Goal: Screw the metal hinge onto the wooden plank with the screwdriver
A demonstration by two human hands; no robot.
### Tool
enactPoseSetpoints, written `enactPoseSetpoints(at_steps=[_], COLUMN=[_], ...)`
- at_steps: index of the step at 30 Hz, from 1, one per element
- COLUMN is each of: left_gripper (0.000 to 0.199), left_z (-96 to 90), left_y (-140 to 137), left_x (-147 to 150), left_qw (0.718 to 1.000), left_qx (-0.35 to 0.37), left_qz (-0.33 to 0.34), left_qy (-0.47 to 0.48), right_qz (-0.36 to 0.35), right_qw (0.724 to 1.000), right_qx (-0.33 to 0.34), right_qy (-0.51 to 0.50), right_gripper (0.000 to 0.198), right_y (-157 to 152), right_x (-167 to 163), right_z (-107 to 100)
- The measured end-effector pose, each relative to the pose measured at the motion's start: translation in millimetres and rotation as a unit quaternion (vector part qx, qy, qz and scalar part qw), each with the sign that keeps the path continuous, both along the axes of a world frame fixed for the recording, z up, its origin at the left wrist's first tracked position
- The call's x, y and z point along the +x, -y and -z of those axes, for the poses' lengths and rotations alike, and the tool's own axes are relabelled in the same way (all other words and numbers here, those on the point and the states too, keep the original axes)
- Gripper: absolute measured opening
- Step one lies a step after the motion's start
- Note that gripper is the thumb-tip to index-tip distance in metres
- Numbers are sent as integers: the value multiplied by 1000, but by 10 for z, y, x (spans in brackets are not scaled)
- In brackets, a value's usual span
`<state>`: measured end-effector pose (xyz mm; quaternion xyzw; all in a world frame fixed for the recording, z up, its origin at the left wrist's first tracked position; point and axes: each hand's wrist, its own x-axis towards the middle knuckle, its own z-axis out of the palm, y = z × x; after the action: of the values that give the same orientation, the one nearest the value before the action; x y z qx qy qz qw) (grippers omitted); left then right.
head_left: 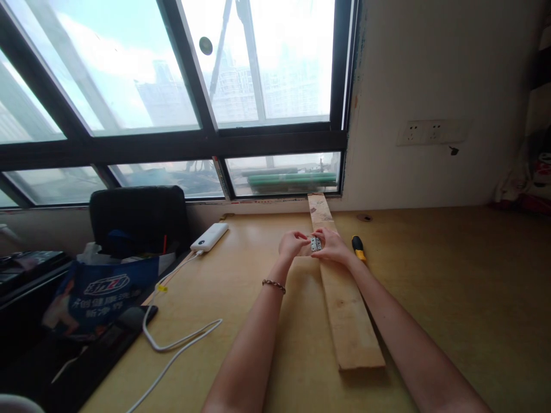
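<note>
As right hand (333, 246) holds hinge (316, 244), filled bag (107, 301)

Dk brown, bead-like bracelet (274, 283) w/ lighter bits round L wrist (280, 272), both forearms (253, 338) bare.

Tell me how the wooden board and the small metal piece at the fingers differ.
The wooden board is long and narrow; the metal piece is short and compact. The wooden board is pale brown with a small knot; the metal piece is silvery grey with dark spots. The wooden board lies on the table, while the right hand grips the metal piece. Both look straight-edged.
</note>
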<state>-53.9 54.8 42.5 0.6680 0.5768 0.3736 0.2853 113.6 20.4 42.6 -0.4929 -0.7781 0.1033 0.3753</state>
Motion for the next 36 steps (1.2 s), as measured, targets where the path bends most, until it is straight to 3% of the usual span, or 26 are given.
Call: enactPoseSetpoints(at_steps=[7,16,25,36], left_gripper=[23,20,22,20], left_z=[19,77,37,77], left_y=[72,73,181,178], left_x=[163,252,281,253], left_qw=[999,996,995,989], left_qx=[-16,-59,34,100], left_qz=[-30,-40,-67,-43], left_qy=[-31,56,-62,-103], right_qz=[-3,4,0,6], right_qw=[1000,1000,1000,1000], right_qx=[0,-8,-4,2], right_qy=[-1,2,2,-1], right_gripper=[59,59,59,62], right_y=[21,31,5,0], right_x=[-12,-25,-20,-8], right_z=[-26,-42,-15,7])
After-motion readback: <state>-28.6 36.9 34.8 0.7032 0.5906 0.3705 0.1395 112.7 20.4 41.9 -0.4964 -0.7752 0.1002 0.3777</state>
